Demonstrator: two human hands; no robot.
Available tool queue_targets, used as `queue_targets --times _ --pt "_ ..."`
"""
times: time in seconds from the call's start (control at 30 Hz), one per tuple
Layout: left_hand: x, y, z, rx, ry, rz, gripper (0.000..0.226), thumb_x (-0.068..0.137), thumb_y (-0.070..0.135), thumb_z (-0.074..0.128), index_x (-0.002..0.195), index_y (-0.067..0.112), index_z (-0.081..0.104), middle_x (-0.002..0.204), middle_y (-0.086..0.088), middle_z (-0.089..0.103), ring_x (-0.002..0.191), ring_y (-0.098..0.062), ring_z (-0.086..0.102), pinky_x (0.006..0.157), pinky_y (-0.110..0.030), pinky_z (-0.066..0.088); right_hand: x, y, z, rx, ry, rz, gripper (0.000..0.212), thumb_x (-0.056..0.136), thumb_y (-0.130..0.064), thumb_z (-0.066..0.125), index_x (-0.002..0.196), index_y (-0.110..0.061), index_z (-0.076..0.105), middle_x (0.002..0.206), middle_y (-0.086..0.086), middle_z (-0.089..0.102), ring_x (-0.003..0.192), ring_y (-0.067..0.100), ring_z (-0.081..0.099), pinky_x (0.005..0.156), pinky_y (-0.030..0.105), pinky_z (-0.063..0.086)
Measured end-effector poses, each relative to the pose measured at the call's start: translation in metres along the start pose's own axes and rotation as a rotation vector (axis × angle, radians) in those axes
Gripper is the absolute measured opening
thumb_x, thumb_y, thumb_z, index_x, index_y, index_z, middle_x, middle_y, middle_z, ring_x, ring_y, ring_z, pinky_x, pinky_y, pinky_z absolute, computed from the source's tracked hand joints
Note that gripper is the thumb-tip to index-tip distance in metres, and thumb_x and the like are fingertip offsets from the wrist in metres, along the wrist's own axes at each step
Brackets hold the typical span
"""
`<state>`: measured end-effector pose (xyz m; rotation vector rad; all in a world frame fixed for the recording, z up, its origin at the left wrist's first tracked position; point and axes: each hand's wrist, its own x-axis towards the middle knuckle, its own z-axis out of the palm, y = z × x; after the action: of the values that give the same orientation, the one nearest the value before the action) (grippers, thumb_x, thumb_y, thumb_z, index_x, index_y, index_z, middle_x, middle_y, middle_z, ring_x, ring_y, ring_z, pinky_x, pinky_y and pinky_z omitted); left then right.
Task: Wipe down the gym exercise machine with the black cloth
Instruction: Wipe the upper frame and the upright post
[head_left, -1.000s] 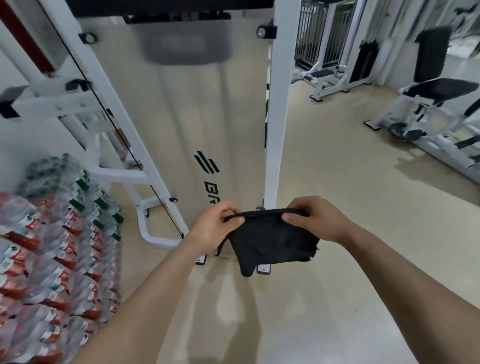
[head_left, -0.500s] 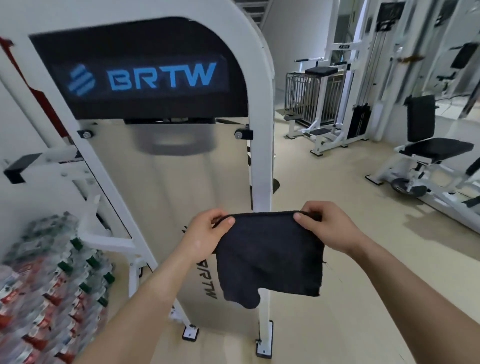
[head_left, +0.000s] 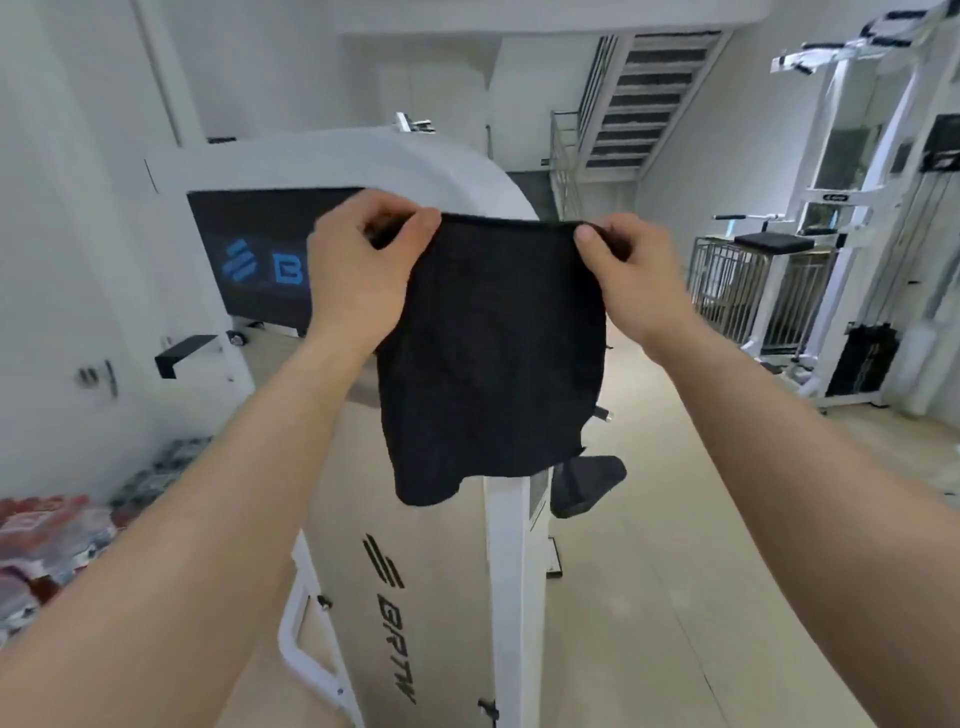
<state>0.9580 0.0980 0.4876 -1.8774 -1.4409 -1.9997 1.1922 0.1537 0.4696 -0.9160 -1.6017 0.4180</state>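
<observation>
A: How far is the wiping?
B: Not begun, I judge: the BRTW machine (head_left: 441, 597) looks untouched, and the black cloth (head_left: 493, 364) hangs spread before its top. The left hand (head_left: 358, 270) and right hand (head_left: 628, 280) each pinch one upper corner.
A: And half a second ago?
B: Cloth and hands are higher now, up at the logo panel (head_left: 249, 260)

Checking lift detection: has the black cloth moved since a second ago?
Yes. The black cloth rose along the gym machine, from its base to its logo panel.
</observation>
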Motion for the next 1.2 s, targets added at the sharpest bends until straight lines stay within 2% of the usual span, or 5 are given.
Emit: queue_targets --times 0.27,0.43,0.57,0.73,1.2 --pt "0.062 0.018 0.034 0.273 0.221 -0.023 0.015 0.09 0.048 0.062 0.097 0.034 0.059 0.104 0.014 0.059 0.085 -0.002 0.054 0.065 -0.013 0.036 0.087 -0.007 0.037 -0.164 0.018 0.106 0.015 0.093 -0.038 0.063 0.086 -0.025 0.066 0.092 -0.003 0.066 0.094 0.02 0.063 0.086 0.033 0.05" --pt "0.069 0.012 0.036 0.457 0.337 0.176 0.008 0.089 0.035 0.067 0.096 0.034 0.063 0.108 0.007 0.053 0.103 -0.015 0.051 0.081 -0.025 0.04 0.066 -0.017 0.054 -0.306 0.366 -0.014 0.026 0.085 -0.034 0.071 0.102 -0.02 0.058 0.109 0.0 0.061 0.1 0.021 0.058 0.087 0.034 0.046" --pt "0.071 0.003 0.042 0.452 0.263 0.384 0.012 0.095 0.025 0.06 0.103 0.023 0.068 0.102 0.002 0.064 0.093 -0.021 0.058 0.077 -0.03 0.044 0.046 -0.023 0.069 -0.142 0.292 -0.154 0.021 0.095 -0.031 0.05 0.093 -0.019 0.067 0.09 -0.003 0.066 0.086 0.014 0.059 0.083 0.037 0.048" --pt "0.049 -0.021 0.049 0.316 0.244 0.488 0.023 0.1 0.019 0.052 0.11 0.01 0.071 0.114 -0.003 0.069 0.107 -0.024 0.055 0.096 -0.029 0.044 0.026 -0.017 0.078 -0.047 0.094 -0.178 0.058 0.091 -0.047 0.038 0.136 -0.017 0.059 0.135 0.001 0.054 0.127 0.015 0.046 0.109 0.027 0.032" --pt "0.006 -0.054 0.072 0.392 -0.009 0.433 0.06 0.105 0.032 0.026 0.158 0.009 0.012 0.167 -0.013 0.005 0.155 -0.027 -0.003 0.125 -0.045 0.0 0.007 0.009 0.087 -0.15 -0.031 -0.301 0.067 0.102 -0.046 0.036 0.159 -0.013 0.021 0.166 0.003 0.021 0.153 0.013 0.016 0.124 0.045 0.019"
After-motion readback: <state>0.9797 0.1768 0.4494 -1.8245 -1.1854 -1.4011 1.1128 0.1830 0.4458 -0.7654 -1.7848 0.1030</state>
